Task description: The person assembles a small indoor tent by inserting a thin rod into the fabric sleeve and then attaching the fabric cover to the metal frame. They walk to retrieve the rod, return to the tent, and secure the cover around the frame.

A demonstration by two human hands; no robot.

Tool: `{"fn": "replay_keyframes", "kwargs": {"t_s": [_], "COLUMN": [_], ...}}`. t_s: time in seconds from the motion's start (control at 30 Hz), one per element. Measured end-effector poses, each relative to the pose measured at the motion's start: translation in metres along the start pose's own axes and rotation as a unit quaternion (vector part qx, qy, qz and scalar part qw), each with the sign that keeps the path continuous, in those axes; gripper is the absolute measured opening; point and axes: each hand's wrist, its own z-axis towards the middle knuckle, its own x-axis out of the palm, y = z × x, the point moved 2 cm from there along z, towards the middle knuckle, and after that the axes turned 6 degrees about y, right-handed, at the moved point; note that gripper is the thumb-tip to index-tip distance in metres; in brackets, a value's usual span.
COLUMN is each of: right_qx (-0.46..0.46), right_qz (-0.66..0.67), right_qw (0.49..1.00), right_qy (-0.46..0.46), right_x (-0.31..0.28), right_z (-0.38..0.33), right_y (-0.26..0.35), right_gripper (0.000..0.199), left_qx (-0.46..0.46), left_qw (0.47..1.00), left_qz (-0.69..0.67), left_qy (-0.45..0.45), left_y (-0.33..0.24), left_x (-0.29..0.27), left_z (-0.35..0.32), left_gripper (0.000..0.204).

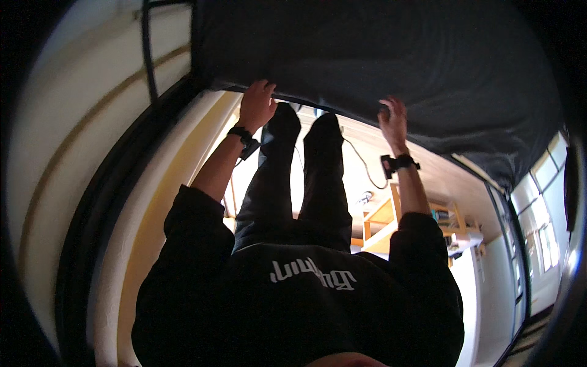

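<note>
A large black sheet (379, 55) spreads across the far side, its near edge running just in front of my body. My left hand (258, 105) rests at that edge toward the left, fingers stretched out over the cloth. Farther right, my right hand (394, 121) touches the sheet's edge with its fingers apart and slightly bent. Shallow creases run through the cloth to the right of it. Each wrist wears a black strap with a small device, one on the left wrist (244, 140) and one on the right wrist (400, 164).
Black metal rails (150, 55) stand along the pale wall on the left, and a dark frame post (516, 244) on the right. Far below are a wooden floor, a thin cable (365, 164) and a light wooden shelf unit (385, 220). A window (544, 238) is at the right.
</note>
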Motion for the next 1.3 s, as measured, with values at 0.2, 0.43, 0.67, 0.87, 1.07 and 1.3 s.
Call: {"fn": "replay_keyframes", "kwargs": {"t_s": [0.2, 0.43, 0.67, 0.87, 1.07, 1.3], "right_qx": [0.138, 0.266, 0.379, 0.474, 0.515, 0.430], "right_qz": [0.343, 0.426, 0.434, 0.525, 0.547, 0.526], "right_qw": [0.928, 0.850, 0.747, 0.606, 0.472, 0.361], "right_qy": [-0.049, -0.161, -0.330, -0.365, -0.461, -0.639], "right_x": [0.044, 0.050, 0.176, 0.296, 0.360, 0.307], "right_z": [-0.080, -0.254, -0.436, -0.486, -0.533, -0.618], "right_y": [0.005, -0.018, 0.030, 0.114, 0.061, 0.007], "right_gripper": [0.018, 0.021, 0.028, 0.021, 0.020, 0.021], "left_qx": [-0.021, 0.045, 0.197, 0.224, 0.302, 0.357], "left_qw": [0.988, 0.976, 0.962, 0.897, 0.853, 0.843], "left_qz": [0.097, 0.139, 0.087, 0.127, 0.159, 0.103], "left_qy": [0.122, 0.159, 0.166, 0.359, 0.396, 0.389], "left_y": [-0.003, -0.001, -0.040, -0.087, -0.237, -0.471], "left_x": [0.020, 0.034, 0.017, 0.098, 0.221, 0.253], "left_z": [-0.028, -0.014, 0.027, 0.094, 0.146, 0.146], "left_gripper": [0.059, 0.067, 0.047, 0.025, 0.022, 0.021]}}
